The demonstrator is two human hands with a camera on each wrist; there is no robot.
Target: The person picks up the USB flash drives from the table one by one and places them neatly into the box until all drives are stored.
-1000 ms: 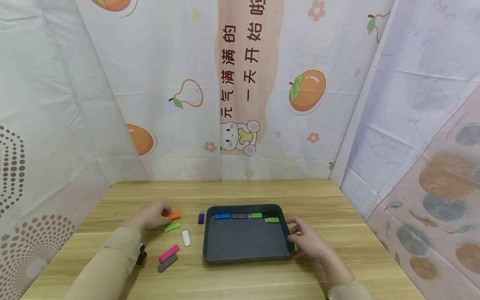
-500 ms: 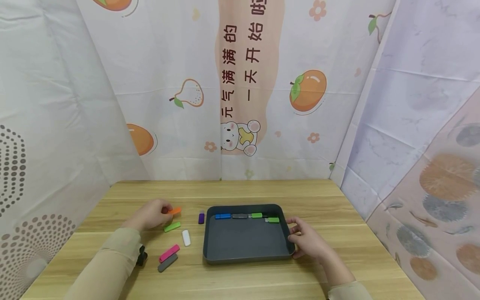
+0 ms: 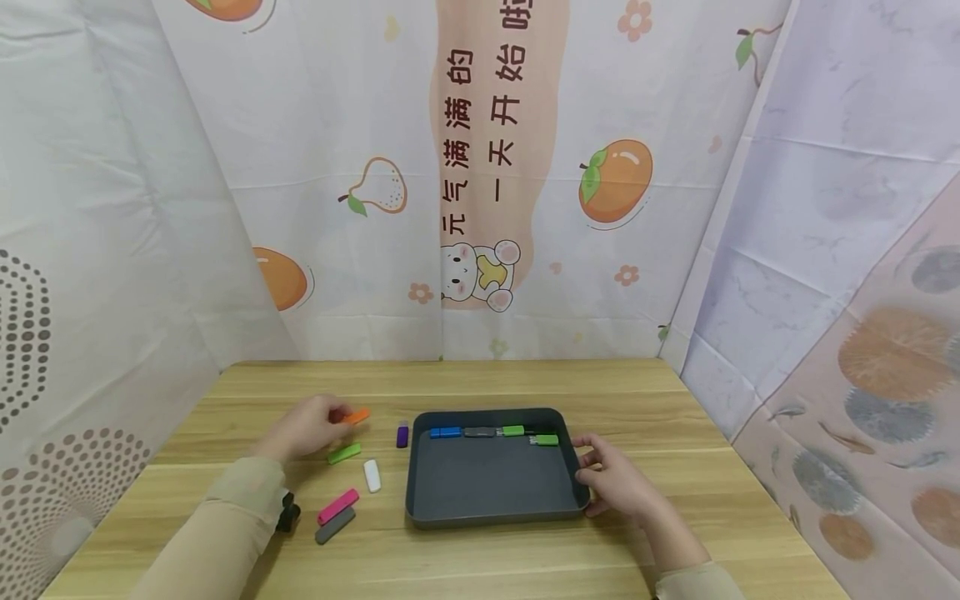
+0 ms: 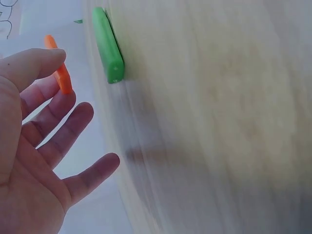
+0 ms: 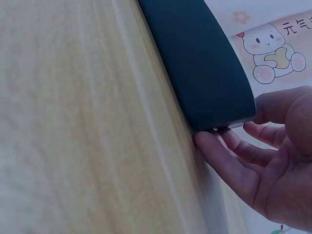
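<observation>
In the head view, my left hand (image 3: 309, 427) pinches an orange USB flash drive (image 3: 357, 416) between thumb and fingertips. The left wrist view shows the orange drive (image 4: 62, 78) raised off the table, the other fingers spread. Just below that hand lies a light green drive (image 3: 344, 453), seen close up as a green stick (image 4: 108, 46) on the wood. My right hand (image 3: 617, 479) holds the right side of a dark grey tray (image 3: 495, 521). In the right wrist view, its thumb and fingertips meet the tray's edge (image 5: 204, 73).
Inside the tray, along its back wall, lie a blue drive (image 3: 446, 432), a grey one (image 3: 479, 432) and two green ones (image 3: 544, 440). Left of it are purple (image 3: 402, 436), white (image 3: 372, 476), pink (image 3: 338, 506) and dark grey (image 3: 335, 526) drives. A printed curtain (image 3: 360, 275) hangs behind the table.
My left hand has lifted the orange drive from beside the green one and moved it slightly up and to the right. The right hand and tray have stayed in place.
</observation>
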